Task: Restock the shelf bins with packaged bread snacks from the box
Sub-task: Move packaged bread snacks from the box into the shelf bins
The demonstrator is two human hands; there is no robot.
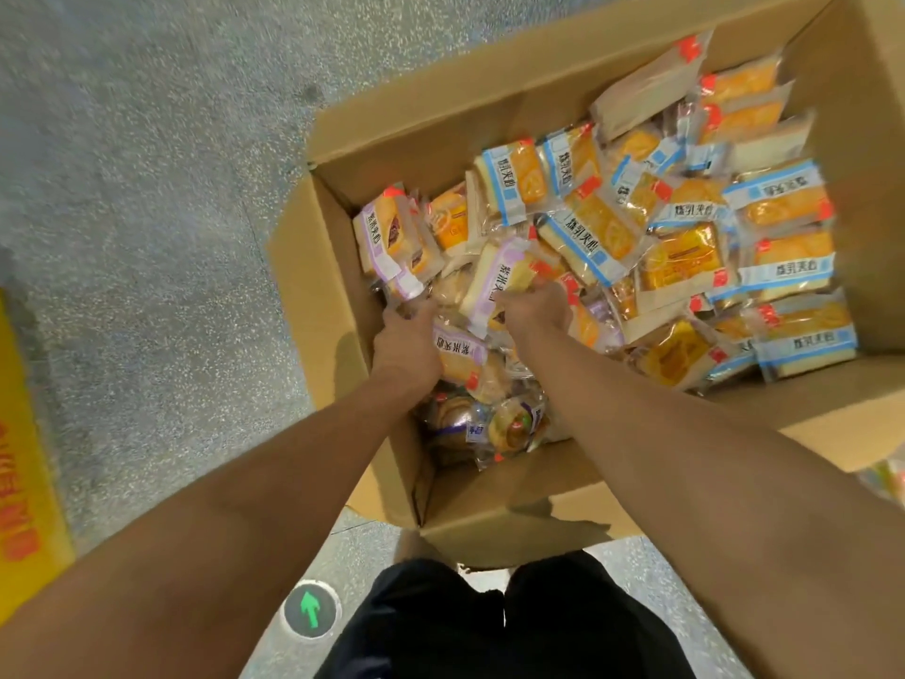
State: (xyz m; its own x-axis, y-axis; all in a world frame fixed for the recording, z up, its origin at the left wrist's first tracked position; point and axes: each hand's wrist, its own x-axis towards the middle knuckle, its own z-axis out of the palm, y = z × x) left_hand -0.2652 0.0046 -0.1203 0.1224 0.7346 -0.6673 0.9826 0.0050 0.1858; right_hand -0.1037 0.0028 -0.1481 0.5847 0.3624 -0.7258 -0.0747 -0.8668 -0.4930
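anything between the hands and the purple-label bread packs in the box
Nothing visible does. The left hand and right hand are already down in the open cardboard box, touching the purple-label bread packs. The flaps are folded out, clear of both arms.

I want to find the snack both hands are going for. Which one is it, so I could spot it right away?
Look in the big cardboard box on the floor, at the corner nearest the person. Between the left hand and the right hand stands a tilted packet with a purple label. The packets further right have blue labels; this one has a purple band and pale bread.
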